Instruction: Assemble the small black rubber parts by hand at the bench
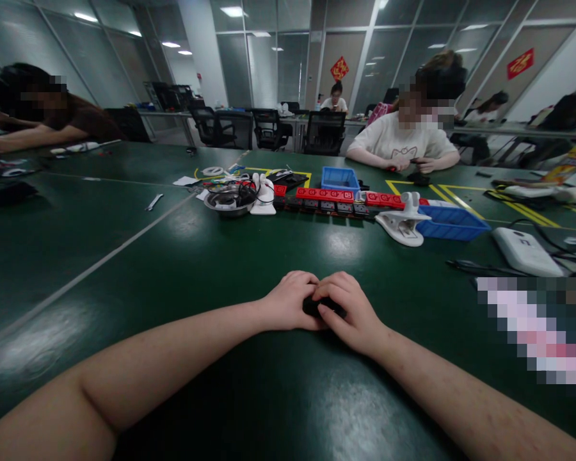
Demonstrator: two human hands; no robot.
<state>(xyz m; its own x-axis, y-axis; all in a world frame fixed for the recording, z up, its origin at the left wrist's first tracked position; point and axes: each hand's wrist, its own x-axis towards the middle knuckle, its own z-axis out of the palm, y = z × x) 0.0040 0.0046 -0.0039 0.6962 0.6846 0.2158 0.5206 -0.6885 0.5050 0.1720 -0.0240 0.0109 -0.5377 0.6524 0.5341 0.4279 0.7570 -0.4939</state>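
Note:
Both hands meet over the green table (211, 384). Between them is a small dark object (312, 306), black and mostly covered, so its kind does not show. My left hand (292, 301) curls around its left side, thumb toward me. My right hand (348, 307) grips it from the right, with bent fingers over the top and the thumb near the front. Beyond the hands runs a row of red socket strips (324, 194) with black socket modules (336, 208) along its near side.
A metal bowl (221, 208) of cables stands beside a white clip stand (264, 198). Another white clip base (403, 227) touches a blue bin (456, 224). A second blue bin (340, 178) sits behind. A wrench (154, 202) lies left, a white power bank (525, 251) right. A person (403, 141) works opposite.

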